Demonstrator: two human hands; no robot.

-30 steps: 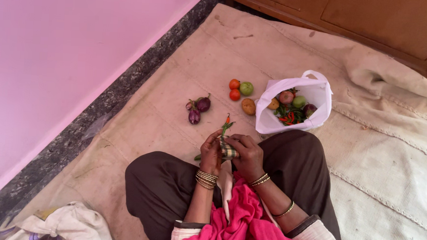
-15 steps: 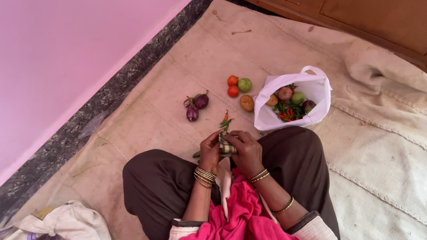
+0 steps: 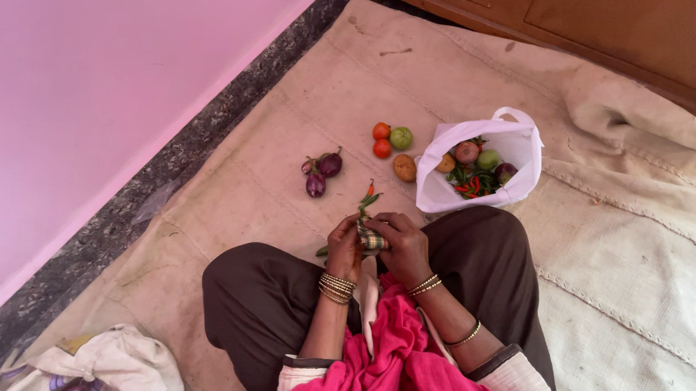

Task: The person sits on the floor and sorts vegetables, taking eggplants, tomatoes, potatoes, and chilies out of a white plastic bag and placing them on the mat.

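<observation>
floor mat; chillies between hands.

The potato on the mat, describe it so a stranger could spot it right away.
Find the white bag on the mat. The potato lies just outside it, on the wall side, below the tomatoes. It is the only brown, dull piece there.

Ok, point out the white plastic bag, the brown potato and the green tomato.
White plastic bag (image 3: 440,193): head view, front wall.
Brown potato (image 3: 404,168): head view, middle.
Green tomato (image 3: 401,138): head view, top.
</observation>
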